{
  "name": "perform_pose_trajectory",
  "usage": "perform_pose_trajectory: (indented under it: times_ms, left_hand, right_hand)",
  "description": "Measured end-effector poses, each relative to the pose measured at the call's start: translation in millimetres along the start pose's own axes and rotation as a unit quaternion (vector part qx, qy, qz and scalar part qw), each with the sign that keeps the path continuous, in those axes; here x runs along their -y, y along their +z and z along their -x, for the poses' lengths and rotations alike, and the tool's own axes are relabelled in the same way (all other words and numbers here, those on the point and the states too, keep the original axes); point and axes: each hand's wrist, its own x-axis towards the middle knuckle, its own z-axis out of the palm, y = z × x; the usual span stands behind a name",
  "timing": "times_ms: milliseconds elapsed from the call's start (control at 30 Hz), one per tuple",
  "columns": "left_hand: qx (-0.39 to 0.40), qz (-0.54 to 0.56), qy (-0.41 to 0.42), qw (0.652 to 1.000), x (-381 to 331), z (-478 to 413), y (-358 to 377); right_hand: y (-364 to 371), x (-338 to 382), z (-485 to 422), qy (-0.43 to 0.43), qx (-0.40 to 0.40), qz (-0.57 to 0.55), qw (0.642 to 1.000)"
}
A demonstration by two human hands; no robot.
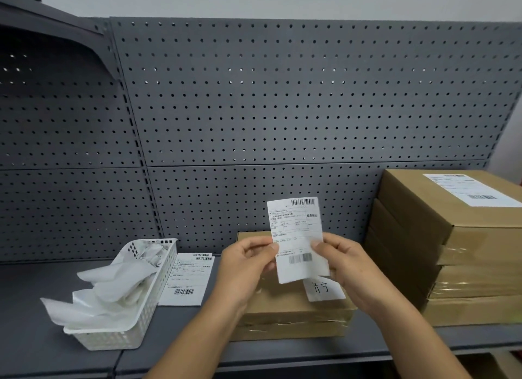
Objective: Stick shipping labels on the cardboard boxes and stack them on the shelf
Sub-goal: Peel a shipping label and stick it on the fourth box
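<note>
Head view: left hand (245, 268) and right hand (343, 265) each pinched a side edge of the shipping label (296, 237), held upright above the cardboard box (282, 308) on the shelf (42, 336). Risk: uneven peeling could fold the adhesive onto itself, creasing the label

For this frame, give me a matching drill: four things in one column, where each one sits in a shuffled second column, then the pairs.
Things:
1. held label
2. white basket
3. spare labels
4. labelled box

Places:
A. on top of the stack at the right
B. pinched by the left hand and the right hand
C. furthest left, holding crumpled white paper
D. lying flat just right of the basket

Pairs: 1-B, 2-C, 3-D, 4-A
</note>
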Motion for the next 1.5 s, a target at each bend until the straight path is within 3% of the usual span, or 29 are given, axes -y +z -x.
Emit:
perform_pose_trajectory:
  times_ms: [100,267,433,800,1500]
  left_hand:
    - [-0.002,0.005,-0.007,1.000,0,-8,-2]
    - [-0.019,-0.054,0.029,0.998,-1,-22,-4]
    - [-0.011,-0.077,0.008,0.997,3,-37,-6]
    - [-0.015,-0.165,-0.014,0.986,25,-45,-13]
    - [-0.003,-0.234,-0.029,0.972,45,-49,-13]
  right_hand:
    - [0,-5,-3,-0.007,0.004,0.075,0.997]
    - [0,-14,-16,-0.034,-0.039,0.087,0.995]
    - [-4,-28,-32,-0.032,-0.103,0.106,0.988]
    - [-4,-63,-52,-0.006,-0.066,0.190,0.980]
    - [-1,-76,-49,-0.052,-0.063,0.300,0.950]
